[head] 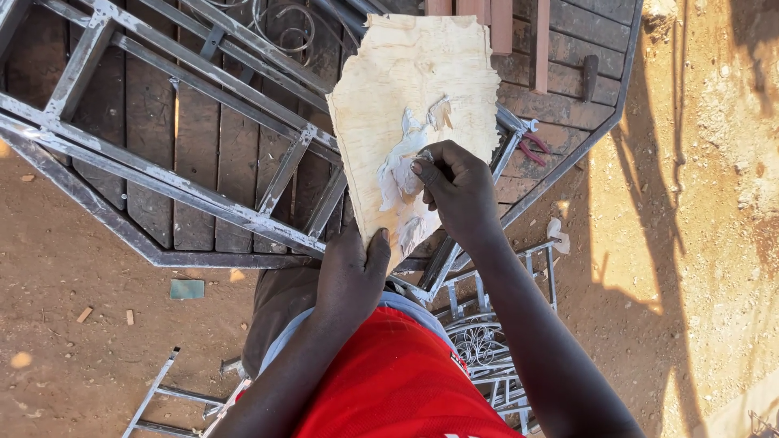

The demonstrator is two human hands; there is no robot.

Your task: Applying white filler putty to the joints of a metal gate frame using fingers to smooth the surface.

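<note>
My left hand [350, 274] grips the lower edge of a ragged pale plywood scrap [406, 77] and holds it up in front of me. A smear of grey-white putty [399, 172] lies on the board's lower middle. My right hand [458, 193] rests on the board beside the putty, fingers closed on a small flat tool whose tip touches the paste; most of the tool is hidden by the fingers.
A welded grey metal frame [162, 182] lies over a dark wooden platform [199, 154] below. Red-handled pliers [531, 150] and a hammer [590, 77] sit on the platform at right. Ornate metal grilles [487, 345] lie on the dirt ground [73, 324].
</note>
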